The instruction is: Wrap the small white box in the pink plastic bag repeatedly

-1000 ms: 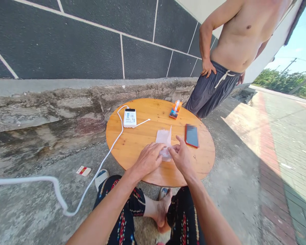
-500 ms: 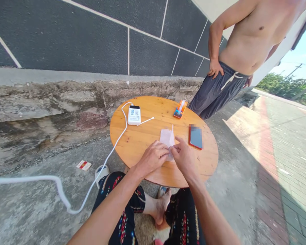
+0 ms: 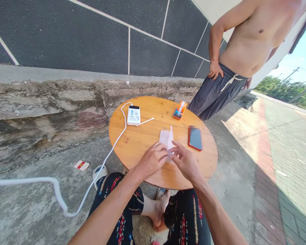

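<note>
A thin, pale pinkish-white sheet [image 3: 165, 136], like tissue or a thin plastic bag, lies near the middle of the round wooden table [image 3: 142, 143]. My left hand [image 3: 154, 156] is closed over its near left edge, the fingertips pinched together on it. From the right, my right hand [image 3: 185, 158] reaches the same edge. Its thumb and fingers are bent close to the left fingertips, with the index finger lifted over the sheet. Part of the sheet is hidden under my fingers.
A white power bank [image 3: 134, 115] with a white cable sits at the table's far left. An orange packet [image 3: 180, 110] lies at the back, and a phone [image 3: 195, 138] on the right. Beyond the table stands a person [image 3: 234, 51] beside the wall. A card box [image 3: 82, 165] lies on the ground.
My right hand has opened its pinch a little, its fingers spreading and shifting slightly right. My left hand stays on the sheet.
</note>
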`<state>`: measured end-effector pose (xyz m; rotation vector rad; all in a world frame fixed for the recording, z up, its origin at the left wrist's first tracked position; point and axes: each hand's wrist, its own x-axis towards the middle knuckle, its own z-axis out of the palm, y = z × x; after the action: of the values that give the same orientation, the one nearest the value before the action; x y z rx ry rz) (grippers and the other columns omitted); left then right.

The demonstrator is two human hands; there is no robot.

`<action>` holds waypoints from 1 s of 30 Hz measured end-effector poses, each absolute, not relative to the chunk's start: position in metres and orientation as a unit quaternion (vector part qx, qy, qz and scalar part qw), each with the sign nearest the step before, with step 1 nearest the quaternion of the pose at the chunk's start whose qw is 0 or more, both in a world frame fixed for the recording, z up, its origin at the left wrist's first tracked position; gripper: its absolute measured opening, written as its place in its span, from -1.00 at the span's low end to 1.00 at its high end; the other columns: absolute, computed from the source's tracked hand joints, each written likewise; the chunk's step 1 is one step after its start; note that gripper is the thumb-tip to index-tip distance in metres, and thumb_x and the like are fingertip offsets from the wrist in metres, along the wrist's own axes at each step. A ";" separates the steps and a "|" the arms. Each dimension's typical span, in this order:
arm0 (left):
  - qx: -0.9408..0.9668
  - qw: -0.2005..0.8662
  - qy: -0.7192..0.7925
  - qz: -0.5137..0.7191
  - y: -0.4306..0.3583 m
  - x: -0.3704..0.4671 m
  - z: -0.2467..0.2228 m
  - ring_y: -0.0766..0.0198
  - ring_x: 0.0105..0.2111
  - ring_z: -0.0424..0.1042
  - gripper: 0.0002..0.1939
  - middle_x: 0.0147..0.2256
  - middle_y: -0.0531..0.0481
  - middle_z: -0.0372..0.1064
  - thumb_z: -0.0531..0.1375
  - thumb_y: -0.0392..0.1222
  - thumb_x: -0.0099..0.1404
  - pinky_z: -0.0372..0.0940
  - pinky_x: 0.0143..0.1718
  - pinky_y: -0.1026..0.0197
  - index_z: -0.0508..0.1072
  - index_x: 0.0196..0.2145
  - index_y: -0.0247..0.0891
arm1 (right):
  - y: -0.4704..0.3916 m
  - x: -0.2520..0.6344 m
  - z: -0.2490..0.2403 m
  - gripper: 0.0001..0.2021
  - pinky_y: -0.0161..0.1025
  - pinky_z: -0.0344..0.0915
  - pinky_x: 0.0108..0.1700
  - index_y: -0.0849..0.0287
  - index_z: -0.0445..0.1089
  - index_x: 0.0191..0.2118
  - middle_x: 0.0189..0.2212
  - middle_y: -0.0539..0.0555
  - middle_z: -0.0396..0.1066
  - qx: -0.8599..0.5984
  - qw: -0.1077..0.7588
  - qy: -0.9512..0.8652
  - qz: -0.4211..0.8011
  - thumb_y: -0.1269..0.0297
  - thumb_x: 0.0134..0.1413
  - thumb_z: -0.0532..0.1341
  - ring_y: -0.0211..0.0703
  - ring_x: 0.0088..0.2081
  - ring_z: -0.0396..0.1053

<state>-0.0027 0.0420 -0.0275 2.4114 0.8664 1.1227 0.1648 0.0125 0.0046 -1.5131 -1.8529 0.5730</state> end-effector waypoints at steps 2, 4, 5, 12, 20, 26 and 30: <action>0.839 0.188 0.308 0.407 0.042 -0.003 -0.027 0.25 -0.17 0.31 -0.82 -0.22 -0.04 0.33 0.10 -0.37 0.24 0.25 -0.12 0.21 0.49 -0.28 -0.23 | 0.013 0.163 0.005 -0.51 -0.18 0.30 -0.21 0.18 0.15 0.16 -0.22 0.08 0.48 -0.581 0.301 -0.735 0.178 0.35 0.07 0.11 -0.18 -0.35 0.36; 0.830 0.216 0.306 0.414 0.042 -0.004 -0.025 0.26 -0.19 0.33 -0.82 -0.24 -0.03 0.32 0.10 -0.41 0.19 0.25 -0.14 0.22 0.47 -0.33 -0.23 | 0.014 0.161 0.005 -0.48 -0.14 0.30 -0.17 0.18 0.09 0.20 -0.19 0.10 0.46 -0.579 0.259 -0.761 0.137 0.38 0.09 0.09 -0.14 -0.29 0.38; 0.823 0.234 0.307 0.416 0.042 -0.005 -0.023 0.26 -0.20 0.34 -0.82 -0.25 -0.02 0.33 0.11 -0.42 0.16 0.26 -0.15 0.23 0.46 -0.34 -0.23 | 0.014 0.159 0.005 -0.47 -0.12 0.30 -0.15 0.19 0.06 0.21 -0.17 0.13 0.45 -0.579 0.235 -0.772 0.115 0.40 0.09 0.07 -0.11 -0.26 0.38; 0.711 0.352 0.407 0.453 0.038 0.002 -0.016 0.27 -0.27 0.40 -0.86 -0.30 0.00 0.41 0.12 -0.34 0.16 0.29 -0.19 0.23 0.36 -0.27 -0.25 | 0.011 0.145 0.014 -0.42 -0.11 0.32 -0.18 0.35 -0.04 0.25 -0.21 0.28 0.43 -0.590 0.096 -0.802 -0.020 0.53 0.08 0.01 0.02 -0.20 0.40; 0.679 0.315 0.484 0.453 0.035 0.025 -0.014 0.25 -0.30 0.38 -0.97 -0.35 -0.01 0.40 0.16 -0.27 0.19 0.27 -0.24 0.22 0.37 -0.37 -0.26 | 0.006 0.151 0.001 -0.30 -0.03 0.29 -0.15 0.33 -0.24 0.32 -0.21 0.25 0.44 -0.563 0.169 -0.808 -0.046 0.45 0.07 0.04 0.06 -0.19 0.37; 0.701 0.254 0.488 0.454 0.031 0.026 -0.022 0.24 -0.25 0.35 -0.83 -0.35 0.01 0.37 0.11 -0.45 0.13 0.23 -0.21 0.22 0.42 -0.39 -0.23 | 0.008 0.177 0.008 -0.35 -0.08 0.29 -0.08 0.21 -0.04 0.27 -0.15 0.12 0.46 -0.524 0.256 -0.802 0.129 0.40 0.03 0.11 -0.09 -0.20 0.39; 0.715 0.218 0.483 0.456 0.029 0.027 -0.027 0.24 -0.26 0.34 -0.82 -0.38 0.01 0.36 0.11 -0.45 0.15 0.22 -0.22 0.22 0.44 -0.42 -0.24 | 0.028 0.196 0.020 -0.63 -0.23 0.30 -0.20 0.17 0.31 0.07 -0.21 0.09 0.48 -0.540 0.261 -0.786 0.147 0.36 0.15 0.04 -0.17 -0.28 0.39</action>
<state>0.0275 0.0290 -0.0267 1.9800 1.3357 1.2627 0.1957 0.0284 0.0203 -1.4635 -2.1292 0.3986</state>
